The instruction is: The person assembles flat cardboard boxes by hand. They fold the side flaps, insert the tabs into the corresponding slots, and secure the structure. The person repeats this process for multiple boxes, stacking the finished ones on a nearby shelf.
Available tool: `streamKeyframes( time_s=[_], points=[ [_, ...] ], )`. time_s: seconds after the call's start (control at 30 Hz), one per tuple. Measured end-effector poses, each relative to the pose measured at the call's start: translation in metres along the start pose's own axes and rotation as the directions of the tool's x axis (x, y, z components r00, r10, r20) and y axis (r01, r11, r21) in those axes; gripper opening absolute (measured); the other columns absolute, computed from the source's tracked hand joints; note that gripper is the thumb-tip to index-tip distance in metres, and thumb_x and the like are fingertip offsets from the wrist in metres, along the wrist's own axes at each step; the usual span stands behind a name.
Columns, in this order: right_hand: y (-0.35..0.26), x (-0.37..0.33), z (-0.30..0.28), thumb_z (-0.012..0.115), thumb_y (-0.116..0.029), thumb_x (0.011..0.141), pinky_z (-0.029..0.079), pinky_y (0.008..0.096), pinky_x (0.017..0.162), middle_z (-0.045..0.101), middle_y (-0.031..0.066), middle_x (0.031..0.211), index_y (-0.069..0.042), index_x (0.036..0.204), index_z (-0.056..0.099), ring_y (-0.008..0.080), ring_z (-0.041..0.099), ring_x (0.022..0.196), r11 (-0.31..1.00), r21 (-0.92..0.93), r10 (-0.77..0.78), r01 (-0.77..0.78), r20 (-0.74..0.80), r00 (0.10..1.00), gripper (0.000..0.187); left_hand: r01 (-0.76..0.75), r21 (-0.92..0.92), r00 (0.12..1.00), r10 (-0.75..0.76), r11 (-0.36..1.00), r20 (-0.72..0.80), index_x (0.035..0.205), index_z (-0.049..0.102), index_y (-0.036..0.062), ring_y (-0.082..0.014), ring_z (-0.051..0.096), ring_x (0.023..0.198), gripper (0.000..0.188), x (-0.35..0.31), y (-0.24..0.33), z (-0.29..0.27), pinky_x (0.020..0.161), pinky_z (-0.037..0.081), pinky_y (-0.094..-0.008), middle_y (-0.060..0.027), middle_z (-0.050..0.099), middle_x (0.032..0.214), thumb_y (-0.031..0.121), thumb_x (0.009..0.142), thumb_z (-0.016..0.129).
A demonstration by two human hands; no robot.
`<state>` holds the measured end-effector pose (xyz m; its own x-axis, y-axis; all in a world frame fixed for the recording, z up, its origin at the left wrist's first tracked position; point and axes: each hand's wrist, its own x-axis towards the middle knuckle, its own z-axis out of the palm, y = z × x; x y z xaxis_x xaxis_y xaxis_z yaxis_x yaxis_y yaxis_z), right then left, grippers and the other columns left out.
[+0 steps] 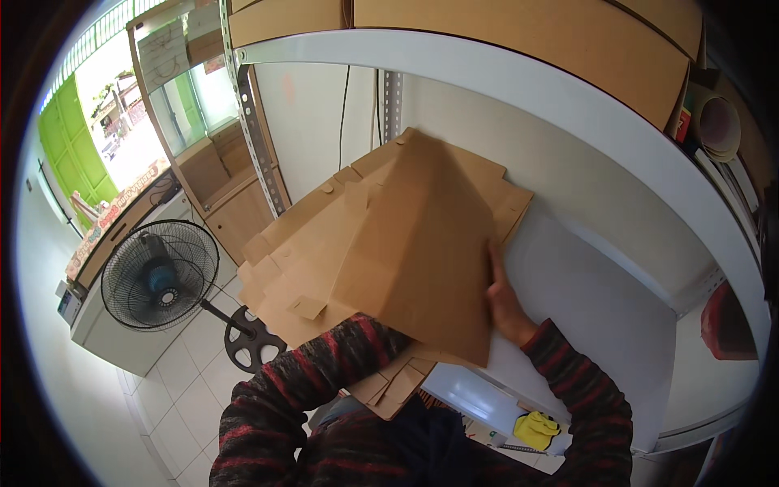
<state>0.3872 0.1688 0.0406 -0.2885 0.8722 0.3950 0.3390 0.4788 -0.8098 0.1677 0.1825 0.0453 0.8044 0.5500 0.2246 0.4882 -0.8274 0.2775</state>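
A brown cardboard box (422,252), partly folded and tilted, stands between my arms above a pile of flat cardboard sheets (300,252). My right hand (507,308) grips its right side, one finger stretched up along the edge. From the lower left my left forearm (324,353) reaches in behind the box's near side. The left hand itself is hidden by the cardboard, so its fingers do not show. Small flaps and tabs stick up from the sheets beneath. Both sleeves are dark with red stripes.
The sheets lie on a grey tabletop (600,292) below a white metal shelf beam (487,61) loaded with cardboard boxes (519,40). A black fan (161,276) stands on the tiled floor at left. Yellow gloves (535,430) lie low near my right arm. A red object (726,321) is far right.
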Motion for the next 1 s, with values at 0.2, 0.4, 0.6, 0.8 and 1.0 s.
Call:
streamKeyframes(
  time_s=[0.2, 0.4, 0.6, 0.8, 1.0],
  points=[
    [0.027, 0.008, -0.039, 0.029, -0.067, 0.095, 0.016, 0.0446, 0.117, 0.015, 0.017, 0.158, -0.004, 0.152, 0.011, 0.031, 0.017, 0.145, 0.375, 0.896, 0.25, -0.237, 0.149, 0.957, 0.087, -0.065, -0.232, 0.994, 0.041, 0.971, -0.105, 0.151, 0.026, 0.0199, -0.0449, 0.018, 0.143, 0.065, 0.032, 0.03, 0.002, 0.111, 0.012, -0.068, -0.0196, 0.03, 0.153, 0.049, 0.096, 0.044],
    [-0.001, -0.009, -0.072, 0.029, -0.066, 0.095, 0.015, 0.044, 0.118, 0.014, 0.0179, 0.158, -0.003, 0.152, 0.01, 0.0311, 0.015, 0.146, 0.338, 0.911, 0.206, -0.235, 0.172, 0.963, 0.086, -0.05, -0.229, 0.982, 0.09, 0.972, 0.166, 0.151, 0.026, 0.0147, -0.0446, 0.011, 0.145, 0.067, 0.043, 0.034, 0.008, 0.112, 0.007, -0.0675, -0.0204, 0.02, 0.156, 0.047, 0.096, 0.048],
    [-0.013, -0.015, -0.08, 0.029, -0.064, 0.096, 0.013, 0.0433, 0.118, 0.013, 0.0188, 0.158, -0.002, 0.152, 0.009, 0.0311, 0.014, 0.146, 0.405, 0.885, 0.197, -0.23, 0.161, 0.967, 0.086, 0.207, 0.082, 0.943, -0.221, 0.975, 0.25, 0.15, 0.03, 0.0139, -0.0473, 0.01, 0.144, 0.086, 0.005, -0.006, -0.034, 0.111, 0.007, -0.0687, -0.0231, 0.016, 0.157, 0.062, 0.084, 0.059],
    [-0.024, -0.014, -0.079, 0.03, -0.063, 0.097, 0.011, 0.0426, 0.118, 0.012, 0.0197, 0.158, 0.0, 0.152, 0.008, 0.0312, 0.012, 0.147, 0.45, 0.861, 0.185, -0.238, 0.171, 0.968, 0.086, 0.33, 0.145, 0.922, -0.351, 0.933, 0.162, 0.152, 0.027, 0.0188, -0.0501, 0.009, 0.143, 0.098, -0.02, -0.02, -0.032, 0.107, 0.006, -0.0738, -0.0232, 0.016, 0.157, 0.072, 0.076, 0.059],
    [-0.039, -0.006, -0.068, 0.03, -0.062, 0.097, 0.009, 0.0419, 0.118, 0.012, 0.0206, 0.158, 0.001, 0.152, 0.007, 0.0312, 0.01, 0.147, 0.563, 0.791, 0.168, -0.241, 0.176, 0.97, 0.086, 0.323, 0.163, 0.933, -0.342, 0.932, 0.111, 0.152, 0.026, 0.0202, -0.0525, 0.01, 0.142, 0.095, -0.015, -0.009, -0.024, 0.106, 0.009, -0.0744, -0.0235, 0.017, 0.156, 0.072, 0.079, 0.055]
  ],
)
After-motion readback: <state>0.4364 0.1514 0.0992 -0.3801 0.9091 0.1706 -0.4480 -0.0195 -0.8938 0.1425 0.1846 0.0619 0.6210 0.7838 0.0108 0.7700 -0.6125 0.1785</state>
